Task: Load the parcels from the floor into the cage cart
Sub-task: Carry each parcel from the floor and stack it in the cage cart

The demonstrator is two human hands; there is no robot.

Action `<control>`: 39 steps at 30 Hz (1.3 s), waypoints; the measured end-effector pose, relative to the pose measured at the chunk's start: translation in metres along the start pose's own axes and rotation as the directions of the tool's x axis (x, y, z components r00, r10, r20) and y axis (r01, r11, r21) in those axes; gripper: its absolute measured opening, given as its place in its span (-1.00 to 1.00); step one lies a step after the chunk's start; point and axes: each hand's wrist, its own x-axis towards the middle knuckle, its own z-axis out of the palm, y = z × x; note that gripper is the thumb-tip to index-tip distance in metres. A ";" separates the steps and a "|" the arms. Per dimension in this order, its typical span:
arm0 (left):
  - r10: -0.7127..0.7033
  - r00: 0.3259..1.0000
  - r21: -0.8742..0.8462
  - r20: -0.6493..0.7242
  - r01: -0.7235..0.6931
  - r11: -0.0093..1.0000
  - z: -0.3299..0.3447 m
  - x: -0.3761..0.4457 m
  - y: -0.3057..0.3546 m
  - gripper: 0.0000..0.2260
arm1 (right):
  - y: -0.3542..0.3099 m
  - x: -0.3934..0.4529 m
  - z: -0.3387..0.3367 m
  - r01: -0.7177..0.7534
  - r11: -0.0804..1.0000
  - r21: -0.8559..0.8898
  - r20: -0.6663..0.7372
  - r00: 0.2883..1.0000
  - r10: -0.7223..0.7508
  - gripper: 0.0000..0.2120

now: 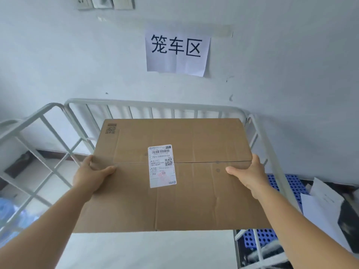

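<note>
**Wide carton held level over the cage cart**

The left hand [91,172] grips the left edge of the cardboard parcel [194,191], thumb laid on the top face and the other fingers hidden beneath. The parcel is a broad, flat brown carton, held roughly level above the open top of the cage cart [64,113], its far edge close to the cart's back rail and its left edge inside the cart's left side frame. A shipping label [162,166] sits across the centre seam of the top flaps. The right hand [249,172] grips the right edge in the same way, thumb on top, near the cart's right rail.

The board looks stiff but creased, and the seam appears untaped under the label, so the flaps could flex if pressed. Two hands carrying it at mid-edge suggests bulk more than weight; its true weight cannot be told. Holding under the side edges, as here, seems the safest purchase, since the smooth top offers little grip. A paper sign [177,49] hangs on the wall behind.
</note>
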 end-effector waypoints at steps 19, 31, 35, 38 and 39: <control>-0.102 0.970 0.188 0.221 0.061 0.980 0.130 0.173 -0.026 -0.24 | 0.043 0.122 0.106 -0.301 0.949 -0.090 0.024 0.952 0.304 -0.05; -0.243 0.930 0.304 0.276 0.155 0.940 0.269 0.227 -0.081 -0.29 | 0.149 0.226 0.160 -0.444 0.878 -0.180 0.100 0.880 0.465 0.06; -0.258 0.920 0.318 0.294 0.160 0.934 0.311 0.245 -0.094 -0.32 | 0.181 0.251 0.181 -0.507 0.836 -0.209 0.069 0.845 0.530 0.09; -0.272 0.912 0.318 0.307 0.171 0.932 0.339 0.264 -0.107 -0.33 | 0.200 0.270 0.198 -0.519 0.830 -0.206 0.070 0.838 0.541 0.08; -0.273 0.911 0.316 0.309 0.172 0.933 0.348 0.271 -0.112 -0.33 | 0.207 0.278 0.203 -0.515 0.832 -0.205 0.070 0.840 0.538 0.06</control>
